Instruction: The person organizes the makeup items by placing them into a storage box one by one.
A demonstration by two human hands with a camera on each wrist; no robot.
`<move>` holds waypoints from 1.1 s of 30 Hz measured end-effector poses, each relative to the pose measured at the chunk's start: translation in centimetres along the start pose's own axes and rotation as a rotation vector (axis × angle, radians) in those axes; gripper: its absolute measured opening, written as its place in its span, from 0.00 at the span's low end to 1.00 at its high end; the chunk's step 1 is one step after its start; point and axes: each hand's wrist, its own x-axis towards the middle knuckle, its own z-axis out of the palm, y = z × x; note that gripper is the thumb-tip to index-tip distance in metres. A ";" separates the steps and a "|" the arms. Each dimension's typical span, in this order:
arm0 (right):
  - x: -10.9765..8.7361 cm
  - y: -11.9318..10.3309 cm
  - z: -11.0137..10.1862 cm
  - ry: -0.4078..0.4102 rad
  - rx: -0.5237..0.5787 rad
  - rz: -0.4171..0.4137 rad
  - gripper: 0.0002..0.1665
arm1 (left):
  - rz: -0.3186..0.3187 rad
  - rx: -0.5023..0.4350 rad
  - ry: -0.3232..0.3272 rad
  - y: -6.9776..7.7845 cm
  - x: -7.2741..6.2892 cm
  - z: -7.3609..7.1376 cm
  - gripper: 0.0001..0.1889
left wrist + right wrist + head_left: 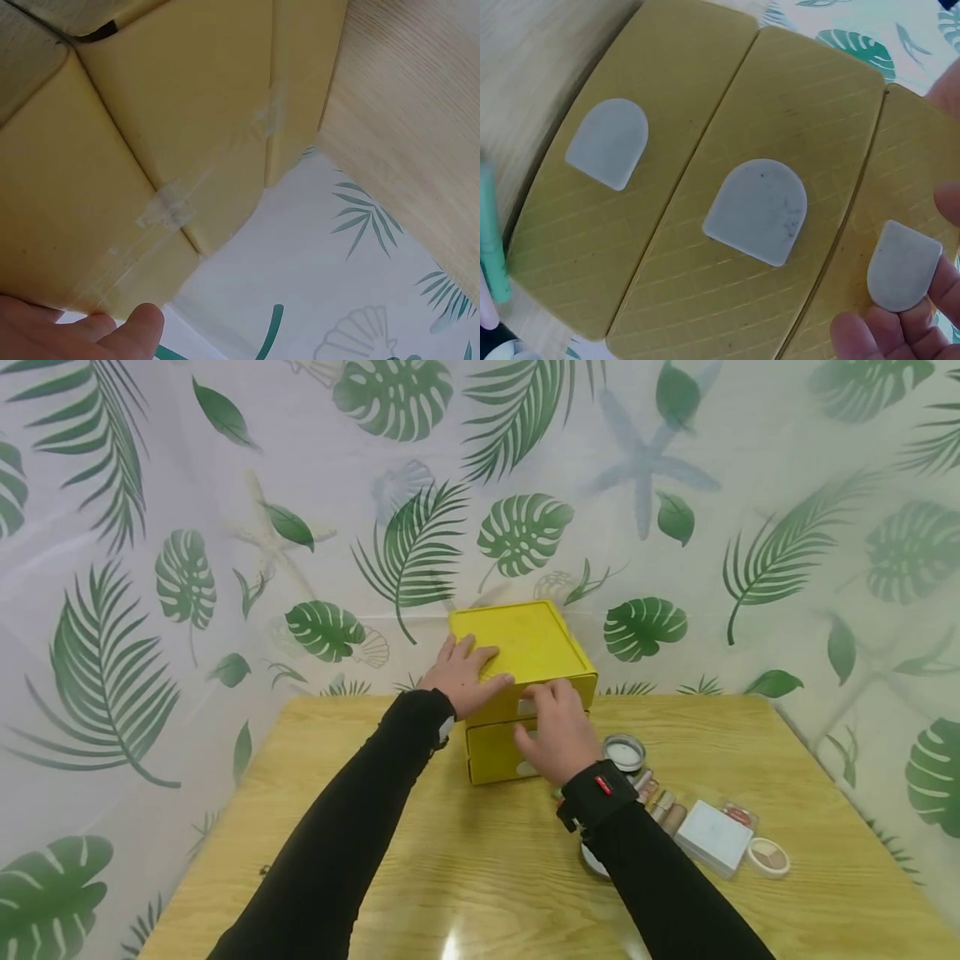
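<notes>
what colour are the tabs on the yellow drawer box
The tabs are whitish grey, clearest in the right wrist view.

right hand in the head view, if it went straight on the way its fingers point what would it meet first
The right hand would most likely meet the white tab on the yellow box's front, right by its fingertips; whether they touch is unclear.

three drawers (724,281), three white tabs (759,212)
</notes>
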 end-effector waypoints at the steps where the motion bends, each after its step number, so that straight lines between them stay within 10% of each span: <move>1: 0.0 0.0 0.1 0.002 -0.003 0.005 0.24 | -0.001 -0.001 0.000 0.0 0.0 0.0 0.37; 33: 1.3 -0.3 0.3 0.004 0.049 0.127 0.08 | 0.009 -0.164 -0.093 -0.3 0.4 -0.7 0.37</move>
